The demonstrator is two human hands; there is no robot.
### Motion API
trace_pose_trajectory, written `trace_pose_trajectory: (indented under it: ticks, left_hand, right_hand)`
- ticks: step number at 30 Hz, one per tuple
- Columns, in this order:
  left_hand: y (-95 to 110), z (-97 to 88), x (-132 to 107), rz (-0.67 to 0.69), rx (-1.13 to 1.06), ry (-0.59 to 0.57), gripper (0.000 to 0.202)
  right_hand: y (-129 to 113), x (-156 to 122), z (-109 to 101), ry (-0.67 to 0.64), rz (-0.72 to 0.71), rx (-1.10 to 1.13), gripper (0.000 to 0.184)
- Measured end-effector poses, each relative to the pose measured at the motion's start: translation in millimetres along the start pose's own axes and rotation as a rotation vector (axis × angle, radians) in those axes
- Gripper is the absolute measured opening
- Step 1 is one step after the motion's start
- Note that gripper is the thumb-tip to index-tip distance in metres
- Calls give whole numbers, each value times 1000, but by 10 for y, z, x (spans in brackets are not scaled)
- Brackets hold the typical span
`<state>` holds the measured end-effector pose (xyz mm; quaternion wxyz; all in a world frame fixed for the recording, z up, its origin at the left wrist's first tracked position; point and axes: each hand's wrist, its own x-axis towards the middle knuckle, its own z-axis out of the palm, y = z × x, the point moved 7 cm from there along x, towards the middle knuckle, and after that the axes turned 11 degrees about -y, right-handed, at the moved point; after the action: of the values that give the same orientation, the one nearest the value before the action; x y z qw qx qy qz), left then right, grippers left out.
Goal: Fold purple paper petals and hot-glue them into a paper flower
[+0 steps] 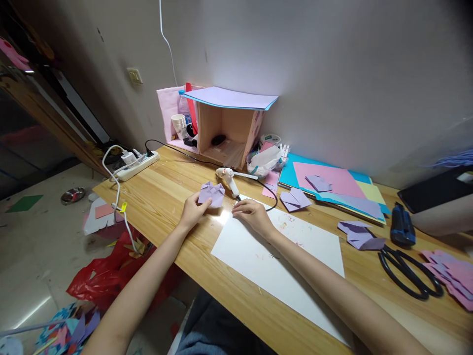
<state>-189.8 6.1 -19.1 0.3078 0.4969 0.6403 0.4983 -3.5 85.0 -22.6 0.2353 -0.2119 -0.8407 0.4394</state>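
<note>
My left hand (192, 211) pinches the near edge of a folded lilac paper piece (211, 193) that rests on the wooden table (166, 197). My right hand (252, 212) lies on the far corner of a large white sheet (281, 256), fingers curled downward toward the table, and whatever is under the fingertips is hidden. A white glue gun (228, 178) lies just beyond both hands, its black cord looping to the right.
A wooden box (225, 129) topped with lilac card stands at the wall. Coloured paper sheets (332, 182), folded lilac pieces (294, 199), black scissors (410, 271) and a blue tool (402, 227) lie to the right. A power strip (136, 165) sits at the left corner.
</note>
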Motion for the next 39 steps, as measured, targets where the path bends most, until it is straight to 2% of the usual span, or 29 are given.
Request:
trace_pose_trajectory:
  ticks: [3,9,12,17,23,28,32,35,39]
  left_hand:
    - [14,-3,-6,6,9,6,36]
    - [34,5,-11,10,22,-11,36]
    - [43,8,-14,-1,26,-15,35]
    - [54,35,-18,-8,3,-29,34]
    - [69,46,-24,4,32,-34,33]
    - [88,49,-27,-2,24,-31,31]
    - [106,58,-40,7,53,-44,31]
    - [130,81,-56,19,76,-75,29]
    - [165,182,-69,22,67,-186,29]
  right_hand:
    - [-15,59,49,-46,1,-64,7]
    - [-87,61,25,-42,-51,-187,10]
    - [-82,-21,-98,3,-57,-141,14]
    - [56,-147,-301,94,66,-12,12]
    - [7,-77,-196,42,-14,-47,7]
    - [13,12,-92,-3,12,-211,7]
    - [-79,-29,-108,15,-27,-259,9]
    - [-129,-74,-353,162,-15,-107,11]
    - [-170,-5,-979,485,-22,36,12]
